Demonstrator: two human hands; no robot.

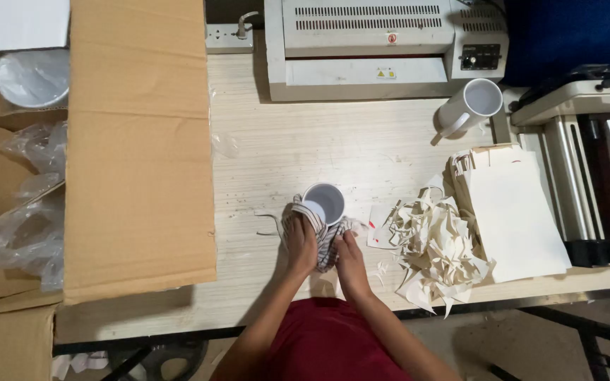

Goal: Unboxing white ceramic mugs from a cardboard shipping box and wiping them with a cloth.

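Red cloth of the person's shirt (326, 339) fills the bottom edge, and from it both forearms run up to the hands. Left hand (301, 243) and right hand (351, 257) are closed around a striped cotton rag (327, 243) that wraps a white ceramic mug (324, 202), which stands mouth up near the middle of the pale wood-grain bench (298, 141). By the look of it, the mug is being wiped; turning it within the rag would call for a firm hold. Just to the right lie cream paper trimmings (435, 243) and a stack of cream paper sheets (513, 219). Farther back stand a second white mug (471, 106) and a white laminating machine (383, 46). An open cardboard carton (139, 141) of bagged mugs sits at left.
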